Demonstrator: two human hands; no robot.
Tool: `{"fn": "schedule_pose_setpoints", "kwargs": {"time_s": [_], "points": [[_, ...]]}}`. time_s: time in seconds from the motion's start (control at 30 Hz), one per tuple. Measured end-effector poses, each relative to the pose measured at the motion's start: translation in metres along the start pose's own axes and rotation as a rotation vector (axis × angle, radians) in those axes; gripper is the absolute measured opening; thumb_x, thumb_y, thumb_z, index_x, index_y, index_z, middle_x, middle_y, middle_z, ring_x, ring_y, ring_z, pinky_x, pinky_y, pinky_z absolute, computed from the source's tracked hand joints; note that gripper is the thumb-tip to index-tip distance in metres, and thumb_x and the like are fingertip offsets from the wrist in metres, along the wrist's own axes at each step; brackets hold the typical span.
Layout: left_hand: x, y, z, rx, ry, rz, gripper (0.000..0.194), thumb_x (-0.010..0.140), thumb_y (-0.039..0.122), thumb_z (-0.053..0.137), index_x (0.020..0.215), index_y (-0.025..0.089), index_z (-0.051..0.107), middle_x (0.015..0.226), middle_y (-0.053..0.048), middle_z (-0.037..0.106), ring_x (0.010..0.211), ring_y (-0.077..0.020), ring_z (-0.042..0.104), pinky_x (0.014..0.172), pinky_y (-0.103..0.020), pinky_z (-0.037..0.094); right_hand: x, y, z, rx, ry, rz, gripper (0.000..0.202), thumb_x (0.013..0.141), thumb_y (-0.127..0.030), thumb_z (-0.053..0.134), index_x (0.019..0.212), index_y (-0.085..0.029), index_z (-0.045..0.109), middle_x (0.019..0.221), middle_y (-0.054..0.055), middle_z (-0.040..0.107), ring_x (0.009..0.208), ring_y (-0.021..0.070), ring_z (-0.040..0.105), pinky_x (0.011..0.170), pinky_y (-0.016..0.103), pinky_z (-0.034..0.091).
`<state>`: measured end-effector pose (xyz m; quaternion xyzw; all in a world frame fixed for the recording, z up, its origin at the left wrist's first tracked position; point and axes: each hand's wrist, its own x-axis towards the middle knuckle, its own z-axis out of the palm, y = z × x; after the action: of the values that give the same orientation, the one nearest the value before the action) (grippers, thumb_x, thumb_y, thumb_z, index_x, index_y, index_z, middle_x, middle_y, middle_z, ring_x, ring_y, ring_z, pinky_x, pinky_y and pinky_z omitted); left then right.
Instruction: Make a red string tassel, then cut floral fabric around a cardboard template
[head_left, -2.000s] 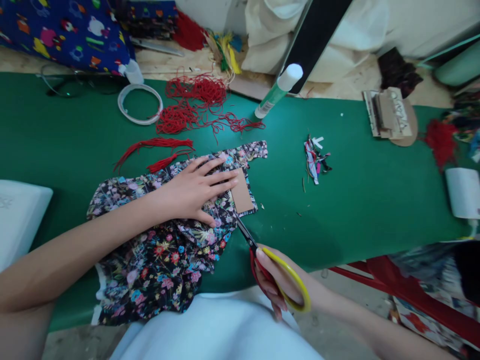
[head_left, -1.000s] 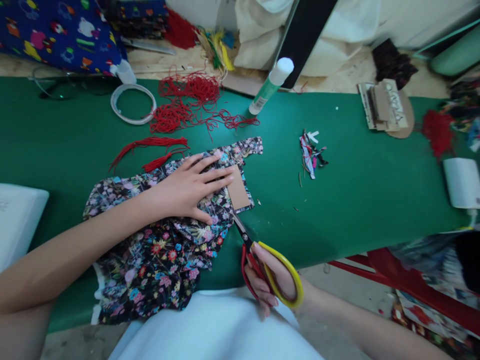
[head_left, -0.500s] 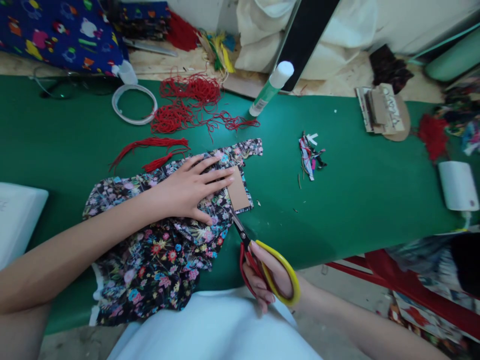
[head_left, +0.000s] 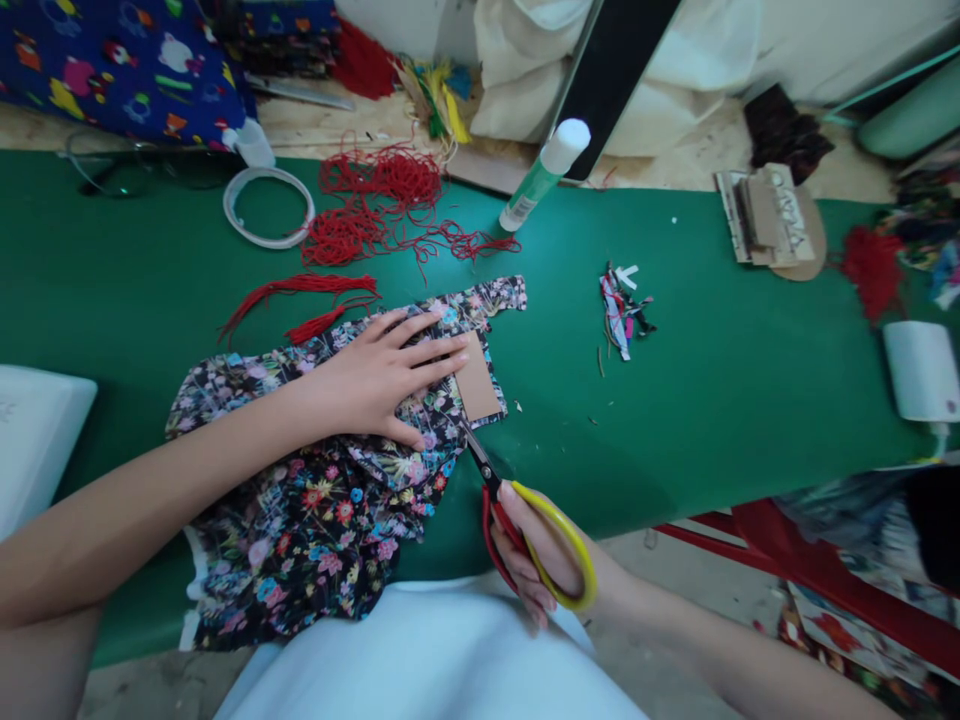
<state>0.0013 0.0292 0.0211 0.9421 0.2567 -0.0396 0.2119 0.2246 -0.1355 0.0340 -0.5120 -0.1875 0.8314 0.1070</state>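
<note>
Spread flat, my left hand presses on a dark floral fabric that lies on the green table and hangs over its front edge. Its fingertips touch the left side of a small tan cardboard rectangle resting on the cloth. My right hand is closed around the handles of a pair of scissors, one handle yellow and the other red. The blade tips meet the fabric just below the cardboard's lower left corner. A narrow floral strip sticks out above the cardboard.
Tangled red thread, red tassels, a roll of tape and an upright glue stick stand behind the fabric. Fabric scraps lie to the right. Farther right are cardboard pieces and a white device.
The scissor handles and my right hand have shifted very slightly, the handles drawing a little closer together. My left hand, the fabric and the cardboard stay in place.
</note>
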Motion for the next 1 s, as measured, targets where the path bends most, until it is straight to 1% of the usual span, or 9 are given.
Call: {"fn": "schedule_pose_setpoints", "kwargs": {"time_s": [0.23,0.3,0.4,0.47,0.53,0.7,0.9,0.93,1.0], "points": [[0.001,0.001,-0.002,-0.016,-0.030,-0.023,0.099,0.077,0.064,0.069,0.157,0.024,0.027,0.165,-0.002,0.021,0.153,-0.0372,0.012,0.123,-0.054,0.007,0.005,0.012,-0.003,0.024,-0.013,0.001,0.063,0.094,-0.074,0.026,0.061,-0.023,0.041,0.035,-0.009,0.032,0.029,0.0068,0.033,0.034,0.020,0.043],[0.001,0.002,-0.003,-0.015,-0.028,-0.022,0.099,0.077,0.065,0.069,0.157,0.024,0.027,0.165,-0.002,0.021,0.153,-0.0372,0.013,0.123,-0.055,0.008,0.005,0.014,-0.004,0.039,-0.018,0.006,0.060,0.098,-0.067,0.029,0.068,-0.019,0.051,0.042,-0.007,0.041,0.035,0.0068,0.039,0.039,0.020,0.045],[0.001,0.001,-0.002,-0.007,-0.019,-0.016,0.098,0.077,0.065,0.069,0.156,0.024,0.027,0.165,-0.002,0.022,0.154,-0.0368,0.013,0.123,-0.055,0.009,0.002,0.012,-0.007,0.061,-0.029,0.009,0.038,0.099,-0.048,0.050,0.101,-0.013,0.063,0.085,0.003,0.066,0.069,0.0107,0.063,0.064,0.027,0.057],[0.000,0.001,-0.002,-0.006,-0.018,-0.017,0.099,0.076,0.065,0.069,0.157,0.025,0.027,0.165,-0.001,0.022,0.154,-0.0365,0.012,0.123,-0.055,0.009,-0.003,0.009,-0.009,0.072,-0.033,-0.001,0.035,0.096,-0.039,0.059,0.121,-0.015,0.060,0.116,0.008,0.064,0.097,0.0173,0.065,0.083,0.037,0.058],[0.000,0.001,-0.002,-0.009,-0.021,-0.019,0.100,0.076,0.066,0.069,0.157,0.025,0.026,0.165,0.000,0.021,0.154,-0.0362,0.012,0.123,-0.055,0.008,-0.010,0.005,-0.011,0.081,-0.032,-0.015,0.038,0.095,-0.038,0.059,0.127,-0.017,0.057,0.127,0.010,0.060,0.109,0.0212,0.062,0.091,0.043,0.056],[0.000,0.001,-0.001,-0.007,-0.020,-0.017,0.100,0.076,0.065,0.070,0.157,0.025,0.026,0.165,0.001,0.020,0.154,-0.0358,0.011,0.123,-0.055,0.008,-0.021,-0.001,-0.012,0.095,-0.034,-0.032,0.038,0.095,-0.038,0.059,0.127,-0.016,0.058,0.126,0.010,0.060,0.109,0.0213,0.062,0.092,0.043,0.056],[0.000,0.000,0.000,0.003,-0.008,-0.011,0.100,0.076,0.065,0.069,0.157,0.025,0.026,0.165,-0.001,0.022,0.154,-0.0366,0.013,0.123,-0.056,0.009,-0.004,0.003,-0.007,0.093,-0.050,-0.006,0.036,0.096,-0.038,0.059,0.125,-0.017,0.058,0.124,0.009,0.061,0.105,0.0196,0.063,0.089,0.041,0.057],[0.000,0.000,0.000,0.004,-0.006,-0.009,0.100,0.076,0.065,0.069,0.157,0.024,0.026,0.165,-0.001,0.022,0.154,-0.0365,0.013,0.123,-0.056,0.009,0.000,0.005,-0.005,0.093,-0.053,0.002,0.035,0.096,-0.040,0.058,0.121,-0.016,0.060,0.117,0.008,0.064,0.098,0.0175,0.065,0.084,0.038,0.058],[0.000,0.000,0.001,0.004,-0.002,-0.006,0.099,0.077,0.065,0.068,0.157,0.024,0.026,0.165,-0.001,0.022,0.154,-0.0365,0.013,0.123,-0.056,0.009,0.008,0.008,-0.002,0.092,-0.054,0.014,0.041,0.099,-0.051,0.048,0.100,-0.013,0.064,0.084,0.003,0.066,0.068,0.0107,0.063,0.066,0.028,0.058]]}}
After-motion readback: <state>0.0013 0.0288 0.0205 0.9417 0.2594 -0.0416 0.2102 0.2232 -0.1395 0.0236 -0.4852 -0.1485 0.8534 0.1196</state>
